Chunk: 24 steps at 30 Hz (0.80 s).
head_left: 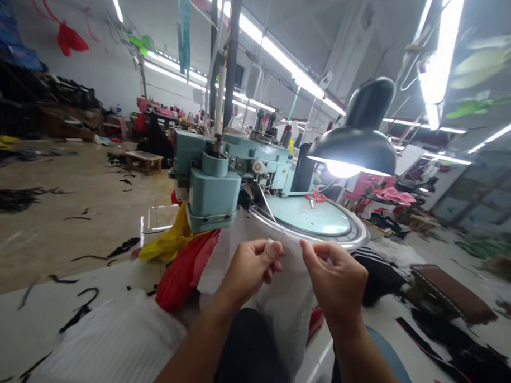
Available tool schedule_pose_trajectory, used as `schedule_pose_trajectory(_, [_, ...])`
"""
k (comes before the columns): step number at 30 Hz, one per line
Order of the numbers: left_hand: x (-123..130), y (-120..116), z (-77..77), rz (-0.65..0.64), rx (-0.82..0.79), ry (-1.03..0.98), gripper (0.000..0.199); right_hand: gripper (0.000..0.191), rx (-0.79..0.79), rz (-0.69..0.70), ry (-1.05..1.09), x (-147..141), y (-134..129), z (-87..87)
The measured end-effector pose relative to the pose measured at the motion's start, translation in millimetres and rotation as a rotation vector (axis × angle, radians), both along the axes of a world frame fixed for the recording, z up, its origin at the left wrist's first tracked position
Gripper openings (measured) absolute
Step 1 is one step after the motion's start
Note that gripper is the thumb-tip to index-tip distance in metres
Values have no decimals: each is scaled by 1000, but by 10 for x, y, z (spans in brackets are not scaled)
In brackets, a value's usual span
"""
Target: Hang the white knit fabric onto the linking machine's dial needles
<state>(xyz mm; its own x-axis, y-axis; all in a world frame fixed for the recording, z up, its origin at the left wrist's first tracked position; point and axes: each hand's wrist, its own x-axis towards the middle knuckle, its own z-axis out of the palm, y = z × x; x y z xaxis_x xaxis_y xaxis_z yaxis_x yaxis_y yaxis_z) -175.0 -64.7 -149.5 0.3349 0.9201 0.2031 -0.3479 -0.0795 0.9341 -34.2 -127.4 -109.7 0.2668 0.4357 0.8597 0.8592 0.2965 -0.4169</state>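
Fig.: sewing machine [209, 182] ctr. on worktop [103, 280]; fabric [284, 308] before it; desk lamp [354, 138] to R; scissors [316, 196] on machine; floor [70, 175] L.

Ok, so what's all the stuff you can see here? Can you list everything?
industrial sewing machine: one, pale teal, straight ahead of the hands
desk lamp: one, black, lit, right of the machine
scissors: one pair, red handles, on the machine's round plate
white cloth: one piece, white, between the hands
red cloth: one piece, red, left of the white cloth
yellow cloth: one piece, yellow, beyond the red cloth
pleated cloth: one bundle, white, lower left
black trim strips: many, black, on the table and floor at left
wooden bench: one, brown, on the floor far left
ceiling lights: many, white, overhead
left hand: one, pinching the white cloth
right hand: one, pinching the white cloth
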Motion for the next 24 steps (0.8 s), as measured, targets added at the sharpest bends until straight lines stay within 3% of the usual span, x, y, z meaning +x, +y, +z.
schedule_pose_trajectory(5, [70, -67, 21, 19, 80, 94, 51, 22, 0, -26, -4, -21, -10, 16])
schedule_pose_trajectory(8, [126, -23, 38, -17, 97, 127, 51, 22, -42, -48, -5, 144, -76, -4])
schedule_pose_trajectory(10, [151, 31, 53, -27, 86, 143, 53, 22, -167, -66, -42, 423, -195, -53])
schedule_pose_trajectory(12, [163, 74, 70, -53, 50, 145, 53, 25, -392, -47, -57, 772, -372, -114])
schedule_pose_trajectory(14, [171, 84, 81, -89, 11, 149, 54, 32, -620, 90, 143, 1066, -564, -157])
schedule_pose_trajectory(16, [187, 52, 77, -100, -23, 133, 54, 37, -733, 270, 398, 1210, -709, -157])
schedule_pose_trajectory(18, [216, -15, 53, -70, -35, 70, 53, 33, -732, 345, 417, 1204, -763, -112])
schedule_pose_trajectory(21, [263, -124, -8, -31, -40, -25, 52, 18, -629, 324, 120, 1073, -681, -12])
schedule_pose_trajectory(24, [286, -180, -64, -1, -35, -10, 53, 24, -547, 407, 62, 929, -508, 25])
